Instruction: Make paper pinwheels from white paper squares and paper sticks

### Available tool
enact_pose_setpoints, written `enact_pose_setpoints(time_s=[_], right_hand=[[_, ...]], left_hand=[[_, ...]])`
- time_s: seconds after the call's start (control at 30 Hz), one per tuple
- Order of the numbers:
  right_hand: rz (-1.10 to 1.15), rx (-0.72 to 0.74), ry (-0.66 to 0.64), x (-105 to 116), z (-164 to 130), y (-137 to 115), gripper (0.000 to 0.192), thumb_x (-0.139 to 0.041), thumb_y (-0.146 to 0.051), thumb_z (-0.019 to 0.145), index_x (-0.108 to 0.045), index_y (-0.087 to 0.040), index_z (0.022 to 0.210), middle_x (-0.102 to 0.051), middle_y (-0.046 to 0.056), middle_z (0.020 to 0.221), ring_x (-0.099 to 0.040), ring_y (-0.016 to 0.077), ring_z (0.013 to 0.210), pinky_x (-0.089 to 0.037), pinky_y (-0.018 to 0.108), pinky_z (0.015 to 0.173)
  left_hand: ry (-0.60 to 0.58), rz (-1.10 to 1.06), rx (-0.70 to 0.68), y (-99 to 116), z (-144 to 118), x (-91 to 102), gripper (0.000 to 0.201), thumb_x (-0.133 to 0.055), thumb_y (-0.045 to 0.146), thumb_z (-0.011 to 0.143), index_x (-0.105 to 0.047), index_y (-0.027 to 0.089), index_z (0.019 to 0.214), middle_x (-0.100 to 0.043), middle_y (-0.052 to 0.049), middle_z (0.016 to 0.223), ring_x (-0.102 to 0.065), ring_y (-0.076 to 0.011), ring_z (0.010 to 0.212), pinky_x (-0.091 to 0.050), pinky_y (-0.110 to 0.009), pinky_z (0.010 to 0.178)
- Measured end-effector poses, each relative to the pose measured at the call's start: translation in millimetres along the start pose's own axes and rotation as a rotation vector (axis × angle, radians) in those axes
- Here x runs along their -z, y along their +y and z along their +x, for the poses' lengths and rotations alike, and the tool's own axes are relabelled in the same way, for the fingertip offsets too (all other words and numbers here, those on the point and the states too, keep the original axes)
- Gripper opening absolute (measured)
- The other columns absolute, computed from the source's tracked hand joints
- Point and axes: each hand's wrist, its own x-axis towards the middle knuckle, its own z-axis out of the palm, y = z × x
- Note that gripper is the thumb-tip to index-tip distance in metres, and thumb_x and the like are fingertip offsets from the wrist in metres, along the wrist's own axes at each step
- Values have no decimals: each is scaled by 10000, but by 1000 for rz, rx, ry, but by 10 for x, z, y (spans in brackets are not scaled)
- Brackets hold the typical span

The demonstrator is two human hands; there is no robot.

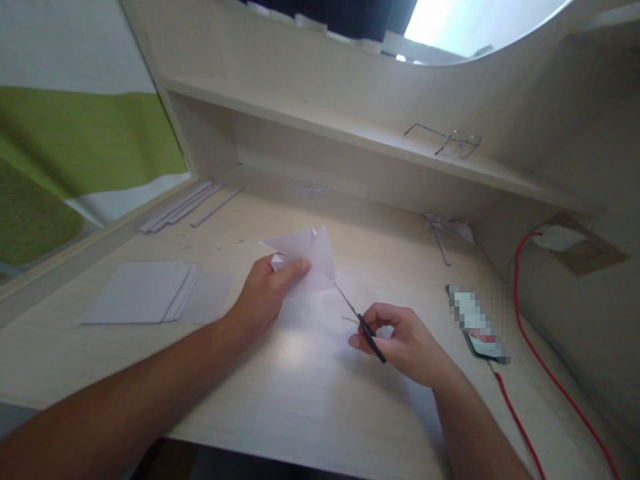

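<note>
My left hand (267, 287) pinches a folded white sheet of paper (320, 252) above the desk, thumb on top. Pointed flaps of the sheet stick up and out to the right. In my right hand (400, 337) is a pair of scissors (367, 328) with black handles, the fingers closed round them. The metal blades reach up and left to the lower right edge of the paper. Whether the blades are apart or have cut in there cannot be made out. A thin pale sliver pokes out left of the right fingers.
White paper squares (135, 290) lie stacked at left, with paper strips (180, 203) behind. A phone (477, 327) and red cable (520, 313) lie at right. Folded paper pieces (447, 227) sit at back right. Glasses (457, 142) rest on the shelf (320, 127).
</note>
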Motion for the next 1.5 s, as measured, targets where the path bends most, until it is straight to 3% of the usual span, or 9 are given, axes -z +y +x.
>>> enact_pose_setpoints(time_s=[0.63, 0.93, 1.5], right_hand=[[-16, 38, 42, 12, -3, -7, 281, -844, -399, 775, -668, -196, 694, -612, -19, 668, -504, 139, 641, -378, 263, 570], [-18, 44, 54, 6, -4, -15, 287, -841, -396, 778, -652, -198, 692, -597, -23, 669, -498, 138, 642, -377, 262, 571], [31, -11, 46, 7, 1, -10, 327, -842, -416, 770, -625, -194, 669, -556, -33, 652, -468, 128, 633, -353, 259, 561]], left_hand=[[-32, 49, 29, 16, 3, -4, 275, -816, 322, 683, -740, 126, 861, -746, -60, 757, -682, -213, 698, -514, -301, 669], [-23, 43, 32, 34, 7, -16, 247, -831, 307, 663, -731, 135, 809, -711, -24, 702, -626, -163, 639, -483, -263, 630], [-18, 20, 20, 15, 7, -3, 249, -830, 298, 681, -742, 140, 852, -755, -44, 793, -660, -182, 700, -508, -279, 690]])
